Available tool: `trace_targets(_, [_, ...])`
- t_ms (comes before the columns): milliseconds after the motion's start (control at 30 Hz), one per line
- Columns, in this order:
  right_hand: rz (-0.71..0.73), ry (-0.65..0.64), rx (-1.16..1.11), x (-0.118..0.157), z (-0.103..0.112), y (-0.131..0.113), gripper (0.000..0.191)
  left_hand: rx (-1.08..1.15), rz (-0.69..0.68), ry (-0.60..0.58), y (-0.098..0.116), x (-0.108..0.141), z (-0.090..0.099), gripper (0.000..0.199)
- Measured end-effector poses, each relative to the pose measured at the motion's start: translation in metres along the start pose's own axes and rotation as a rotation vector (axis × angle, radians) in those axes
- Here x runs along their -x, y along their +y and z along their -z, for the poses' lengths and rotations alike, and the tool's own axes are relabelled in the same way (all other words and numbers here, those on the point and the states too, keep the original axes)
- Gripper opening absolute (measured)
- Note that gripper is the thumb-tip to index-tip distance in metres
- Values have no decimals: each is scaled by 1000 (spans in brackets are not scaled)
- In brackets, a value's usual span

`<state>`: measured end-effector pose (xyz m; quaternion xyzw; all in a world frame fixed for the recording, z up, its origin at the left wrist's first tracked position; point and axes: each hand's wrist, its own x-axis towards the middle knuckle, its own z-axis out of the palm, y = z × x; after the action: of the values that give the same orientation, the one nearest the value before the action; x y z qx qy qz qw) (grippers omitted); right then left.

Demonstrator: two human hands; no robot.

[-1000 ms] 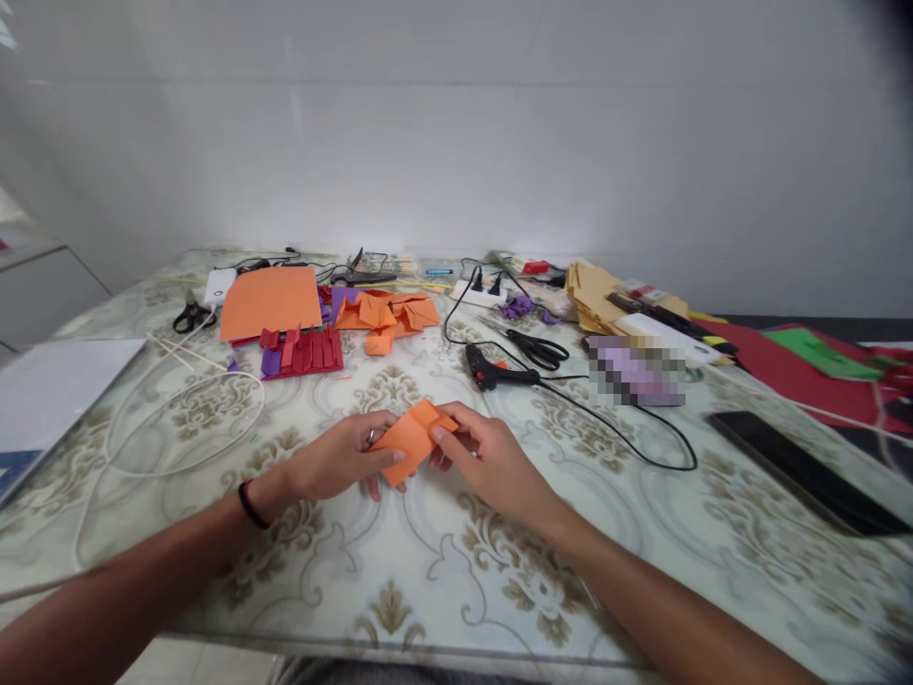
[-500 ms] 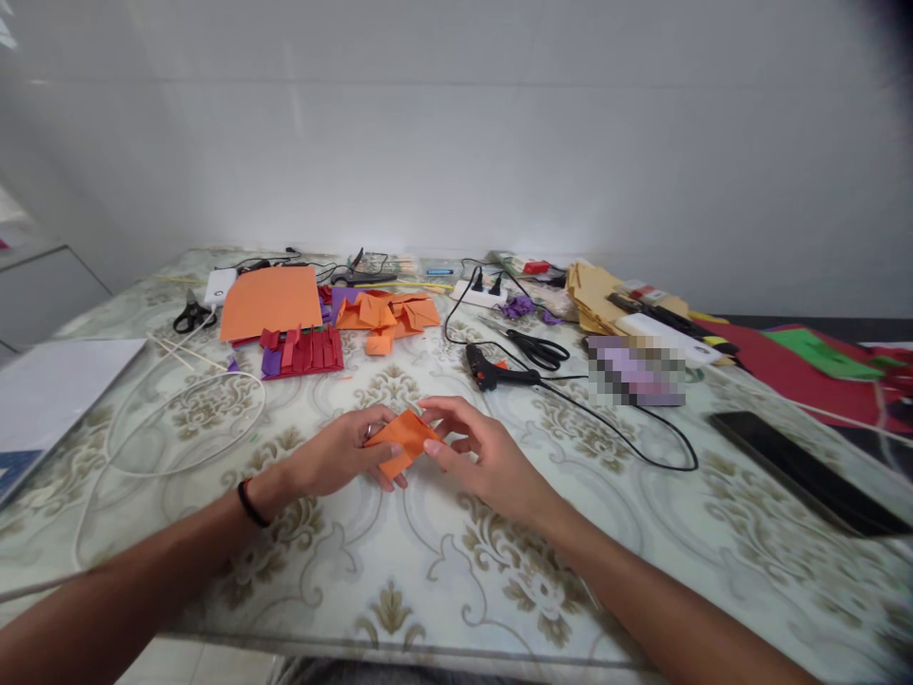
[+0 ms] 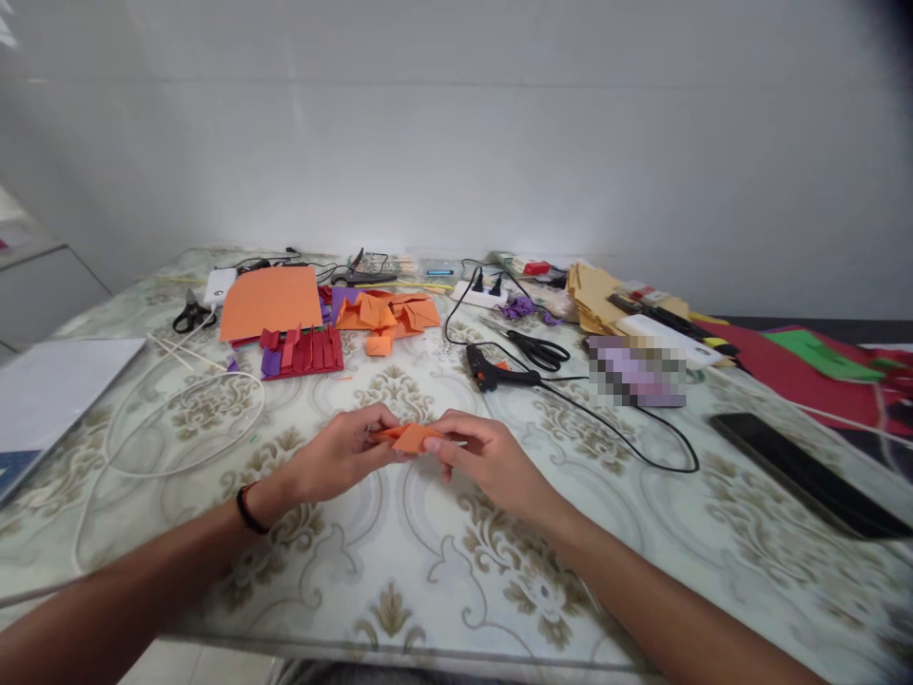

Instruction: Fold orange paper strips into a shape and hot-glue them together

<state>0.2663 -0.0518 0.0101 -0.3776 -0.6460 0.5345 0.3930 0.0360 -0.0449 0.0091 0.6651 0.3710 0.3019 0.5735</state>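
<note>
Between my two hands is a small folded piece of orange paper (image 3: 409,439), held just above the table and tilted so that only a narrow face shows. My left hand (image 3: 347,451) pinches its left end, with a dark band round the wrist. At the right end, my right hand (image 3: 476,455) grips it between thumb and fingers. Some of the fingertips are hidden behind the paper. Beyond the hands lie folded orange paper pieces (image 3: 389,312) and a row of folded red strips (image 3: 314,351).
A black glue gun (image 3: 499,371) with a trailing cord lies ahead on the right, beside black-handled scissors (image 3: 538,350). A white power strip (image 3: 479,293) is behind them. Orange sheets (image 3: 275,300) lie back left, a white cable (image 3: 182,474) loops at left, and a black phone-like slab (image 3: 799,466) sits right.
The orange paper has been tipped from showing a broad square face to a thin, nearly edge-on one. Both hands have closed in around it; the things on the table have stayed put.
</note>
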Motion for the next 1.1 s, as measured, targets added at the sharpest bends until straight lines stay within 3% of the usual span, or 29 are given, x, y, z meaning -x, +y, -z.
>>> trace_targets(167, [36,55,37,2,3,2,20,81,-52,-20,10,1,6,31])
trace_targets(300, [105,94,12,1,5,5,19,275,41,41,8,-4,7,38])
trace_targets(400, [127,112,31,0,5,6,26,319,93,3,6,-5,9,38])
trace_targets(633, [128,107,39,0,6,4,29,254,29,-119,5,-6,20,42])
trace_targets(800, [136,100,22,-1,8,5,25,161,-8,21,3,-9,21,37])
trace_targets(967, [178,147,92,-3,11,7,22,-120,-108,203,4,-8,17,29])
trace_targets(1100, [140,102,33,-2,9,6,20,-260,-213,282,5,-5,13,23])
